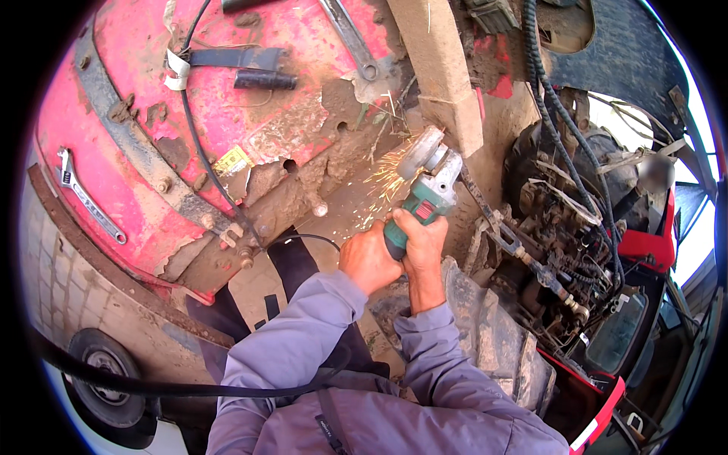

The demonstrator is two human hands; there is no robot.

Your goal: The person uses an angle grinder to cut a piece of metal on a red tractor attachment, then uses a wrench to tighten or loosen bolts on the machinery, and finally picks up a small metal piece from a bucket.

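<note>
Both my hands grip a green angle grinder (pixel 417 210) in front of me. My left hand (pixel 370 258) is closed round the rear end of its body. My right hand (pixel 425 244) wraps the body just ahead of it, thumb on top. The grinder's head points away from me, its guarded disc (pixel 422 152) close to the lower end of a mud-coated metal beam (pixel 447 83). Orange sparks (pixel 390 176) spray from the disc to the left and toward me. The exact cutting point is hidden behind the disc and guard.
A muddy red machine body (pixel 250 121) fills the left, with an adjustable wrench (pixel 89 199) and another wrench (pixel 353 44) lying on it. Cables (pixel 572 129) hang at right beside a red vehicle (pixel 644 241). A large muddy tyre (pixel 489 322) is by my right arm.
</note>
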